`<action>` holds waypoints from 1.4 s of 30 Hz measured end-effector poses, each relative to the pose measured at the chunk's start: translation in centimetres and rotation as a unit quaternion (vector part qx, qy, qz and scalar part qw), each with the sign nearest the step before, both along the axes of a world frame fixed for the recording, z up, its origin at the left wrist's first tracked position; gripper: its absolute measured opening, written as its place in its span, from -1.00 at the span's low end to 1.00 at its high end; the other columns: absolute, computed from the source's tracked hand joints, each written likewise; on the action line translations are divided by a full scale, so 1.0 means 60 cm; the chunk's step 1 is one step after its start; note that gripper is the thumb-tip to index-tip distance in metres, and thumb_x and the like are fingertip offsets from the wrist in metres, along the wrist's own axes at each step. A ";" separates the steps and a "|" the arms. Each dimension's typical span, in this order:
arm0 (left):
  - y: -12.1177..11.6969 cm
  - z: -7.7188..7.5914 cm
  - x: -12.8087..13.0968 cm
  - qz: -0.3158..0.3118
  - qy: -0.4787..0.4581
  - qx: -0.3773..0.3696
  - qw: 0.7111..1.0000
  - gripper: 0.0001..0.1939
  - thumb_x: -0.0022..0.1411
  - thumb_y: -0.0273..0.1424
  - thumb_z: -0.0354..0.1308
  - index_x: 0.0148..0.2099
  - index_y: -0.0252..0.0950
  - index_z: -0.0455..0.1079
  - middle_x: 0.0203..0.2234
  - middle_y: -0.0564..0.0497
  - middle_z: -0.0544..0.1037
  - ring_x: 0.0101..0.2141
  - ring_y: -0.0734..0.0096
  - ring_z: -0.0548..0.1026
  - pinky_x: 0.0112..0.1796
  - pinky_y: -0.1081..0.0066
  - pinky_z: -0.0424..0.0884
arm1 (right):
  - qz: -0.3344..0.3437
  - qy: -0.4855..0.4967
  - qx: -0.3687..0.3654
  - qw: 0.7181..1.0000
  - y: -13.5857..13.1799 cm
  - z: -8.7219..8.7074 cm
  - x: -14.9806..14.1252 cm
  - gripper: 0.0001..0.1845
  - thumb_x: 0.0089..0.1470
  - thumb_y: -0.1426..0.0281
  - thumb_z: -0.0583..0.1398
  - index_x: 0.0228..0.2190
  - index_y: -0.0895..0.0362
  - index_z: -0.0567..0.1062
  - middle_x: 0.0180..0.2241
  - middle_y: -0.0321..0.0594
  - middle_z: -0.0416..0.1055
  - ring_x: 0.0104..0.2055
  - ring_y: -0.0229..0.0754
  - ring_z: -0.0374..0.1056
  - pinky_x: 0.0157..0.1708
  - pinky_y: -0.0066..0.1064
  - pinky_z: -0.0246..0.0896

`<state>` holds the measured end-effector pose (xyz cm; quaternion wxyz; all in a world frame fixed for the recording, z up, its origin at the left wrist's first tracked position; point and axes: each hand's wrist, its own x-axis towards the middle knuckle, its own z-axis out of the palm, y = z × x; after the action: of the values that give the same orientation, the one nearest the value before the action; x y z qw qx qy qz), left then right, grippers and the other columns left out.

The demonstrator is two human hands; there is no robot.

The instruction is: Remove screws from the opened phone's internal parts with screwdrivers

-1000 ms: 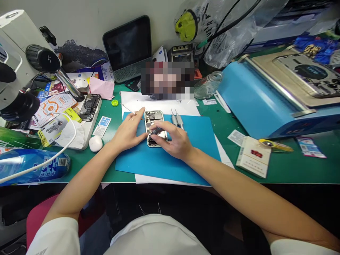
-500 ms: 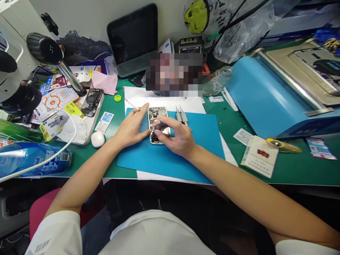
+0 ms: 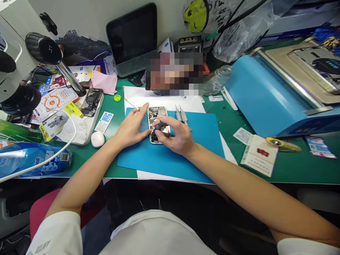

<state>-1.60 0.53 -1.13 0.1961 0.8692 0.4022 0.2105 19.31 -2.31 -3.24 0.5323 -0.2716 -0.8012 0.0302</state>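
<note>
An opened smartphone (image 3: 160, 113) lies on the blue mat (image 3: 148, 163), its internal parts exposed. The thumb and index finger of my left hand (image 3: 132, 127), spread apart, steady it along its left edge. A thin white stick (image 3: 131, 103), which looks like a cigarette, runs out from between the left fingers. Over the lower half of the phone, my right hand (image 3: 179, 136) pinches a small dark screwdriver (image 3: 159, 126) pointed down into it; the tip is too small to make out. Right behind that hand lie two silver screwdrivers (image 3: 181, 115).
On the left stand a microscope (image 3: 21, 95), a blue bottle (image 3: 34, 159) and a white earbud case (image 3: 97, 139). A blue machine (image 3: 265, 99), a cigarette pack (image 3: 259, 156) and a glass jar (image 3: 217, 80) are on the right. Behind is a smart display (image 3: 132, 39).
The dark screwdriver shows slightly more clearly between my right fingers, which have barely shifted. My left hand and the smartphone stay in place.
</note>
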 end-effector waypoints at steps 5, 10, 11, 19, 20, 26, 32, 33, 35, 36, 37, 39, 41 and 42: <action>-0.001 0.001 0.000 -0.002 -0.003 0.001 1.000 -0.06 0.28 -0.28 0.21 0.54 -0.37 -0.16 0.17 -0.24 0.44 0.21 -0.17 0.26 0.14 0.03 0.33 | 0.002 0.002 -0.004 1.000 0.000 0.000 -0.003 -0.35 0.27 0.43 0.26 0.30 -0.07 0.20 -0.17 -0.17 0.60 -0.17 -0.09 0.60 -0.22 -0.20 0.65; -0.001 0.004 -0.002 -0.002 -0.002 0.002 1.000 -0.07 0.27 -0.31 0.20 0.54 -0.40 -0.15 0.23 -0.25 0.41 0.20 -0.17 0.27 0.15 0.02 0.33 | 0.029 0.001 0.007 1.000 -0.002 0.000 -0.006 -0.31 0.24 0.50 0.24 0.33 -0.02 0.20 -0.08 -0.09 0.59 -0.07 -0.04 0.58 -0.12 -0.13 0.62; -0.001 0.004 -0.002 -0.002 -0.001 0.001 1.000 -0.07 0.27 -0.31 0.19 0.53 -0.43 -0.14 0.24 -0.27 0.40 0.20 -0.18 0.26 0.15 0.02 0.33 | 0.031 0.001 0.008 0.999 -0.002 0.000 -0.006 -0.31 0.24 0.48 0.26 0.32 -0.02 0.21 -0.07 -0.09 0.59 -0.06 -0.03 0.57 -0.11 -0.13 0.61; 0.000 0.002 -0.004 -0.002 -0.015 0.011 1.000 -0.08 0.32 -0.27 0.18 0.55 -0.36 -0.18 0.30 -0.29 0.34 0.17 -0.12 0.32 0.13 0.03 0.35 | 0.001 -0.030 0.042 0.999 -0.004 0.007 -0.005 -0.32 0.25 0.49 0.21 0.32 -0.05 0.17 -0.04 -0.07 0.54 -0.01 -0.01 0.54 -0.10 -0.10 0.59; 0.000 0.001 -0.004 -0.003 -0.017 0.013 1.000 -0.08 0.32 -0.27 0.18 0.55 -0.36 -0.18 0.31 -0.29 0.33 0.17 -0.11 0.33 0.13 0.03 0.35 | -0.003 -0.033 0.046 0.998 -0.004 0.008 -0.005 -0.33 0.25 0.45 0.23 0.31 -0.07 0.18 -0.03 -0.08 0.54 -0.01 0.00 0.53 -0.10 -0.08 0.58; 0.000 0.003 -0.004 -0.006 -0.011 0.010 1.000 -0.06 0.30 -0.28 0.20 0.55 -0.34 -0.19 0.31 -0.29 0.32 0.18 -0.13 0.33 0.15 0.01 0.34 | -0.024 -0.032 0.042 0.998 -0.002 0.007 -0.006 -0.32 0.25 0.46 0.21 0.32 -0.04 0.16 -0.01 -0.06 0.52 0.02 0.03 0.51 -0.07 -0.03 0.55; -0.001 0.005 -0.003 -0.002 -0.002 0.006 1.000 -0.07 0.30 -0.29 0.20 0.54 -0.41 -0.16 0.23 -0.30 0.40 0.21 -0.16 0.32 0.14 0.02 0.35 | -0.009 -0.027 0.055 0.998 -0.002 0.006 -0.007 -0.26 0.22 0.44 0.27 0.33 0.00 0.14 -0.02 -0.04 0.53 0.02 0.04 0.50 -0.07 -0.03 0.56; -0.002 0.005 -0.003 -0.001 0.000 0.004 1.000 -0.07 0.30 -0.29 0.20 0.54 -0.40 -0.16 0.23 -0.30 0.41 0.21 -0.16 0.31 0.14 0.02 0.35 | -0.014 -0.029 0.050 0.998 -0.002 0.006 -0.007 -0.26 0.22 0.45 0.26 0.34 -0.02 0.13 -0.02 -0.06 0.53 0.01 0.03 0.51 -0.07 -0.02 0.56; -0.002 0.005 -0.003 0.000 0.003 0.004 1.000 -0.07 0.30 -0.28 0.20 0.55 -0.37 -0.17 0.27 -0.28 0.38 0.22 -0.16 0.31 0.14 0.02 0.35 | -0.024 -0.033 0.038 0.998 -0.003 0.006 -0.007 -0.27 0.23 0.49 0.21 0.34 -0.02 0.12 -0.01 -0.05 0.53 0.03 0.04 0.51 -0.06 0.01 0.56; -0.002 0.005 -0.003 0.000 0.003 0.003 1.000 -0.06 0.30 -0.28 0.20 0.55 -0.35 -0.18 0.29 -0.27 0.36 0.22 -0.16 0.31 0.15 0.02 0.35 | -0.026 -0.034 0.032 0.999 -0.003 0.006 -0.007 -0.28 0.23 0.51 0.18 0.34 -0.01 0.12 0.00 -0.04 0.53 0.04 0.05 0.51 -0.06 0.02 0.56; -0.002 0.006 -0.003 0.000 0.003 0.003 1.000 -0.06 0.29 -0.29 0.20 0.55 -0.34 -0.18 0.30 -0.26 0.35 0.22 -0.16 0.31 0.14 0.01 0.35 | -0.025 -0.034 0.030 0.999 -0.003 0.006 -0.006 -0.29 0.23 0.51 0.17 0.34 0.00 0.12 0.00 -0.03 0.53 0.04 0.06 0.51 -0.05 0.03 0.56; -0.002 0.006 -0.003 -0.001 0.002 0.003 1.000 -0.06 0.30 -0.29 0.20 0.55 -0.32 -0.18 0.29 -0.25 0.36 0.21 -0.15 0.32 0.14 0.01 0.35 | -0.018 -0.036 0.032 0.999 -0.003 0.005 -0.006 -0.31 0.24 0.47 0.19 0.32 -0.02 0.13 0.00 -0.05 0.54 0.03 0.06 0.53 -0.07 0.02 0.56; -0.001 0.006 -0.003 -0.004 -0.002 0.003 1.000 -0.06 0.30 -0.29 0.20 0.55 -0.31 -0.19 0.28 -0.26 0.38 0.21 -0.15 0.33 0.14 0.01 0.35 | -0.016 -0.035 0.034 0.999 -0.003 0.005 -0.007 -0.31 0.25 0.43 0.24 0.31 -0.05 0.14 -0.01 -0.08 0.55 0.01 0.04 0.54 -0.09 -0.01 0.58; -0.001 0.006 -0.003 -0.006 -0.003 0.004 1.000 -0.06 0.30 -0.29 0.20 0.55 -0.31 -0.19 0.28 -0.26 0.37 0.21 -0.15 0.33 0.14 0.01 0.35 | -0.014 -0.033 0.031 0.999 -0.003 0.004 -0.007 -0.31 0.25 0.42 0.25 0.31 -0.05 0.14 -0.01 -0.08 0.55 0.01 0.03 0.54 -0.09 -0.04 0.58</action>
<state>-1.77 0.46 -0.79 0.1952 0.8714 0.3959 0.2140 18.88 -2.48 -2.99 0.5144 -0.2670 -0.8149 -0.0116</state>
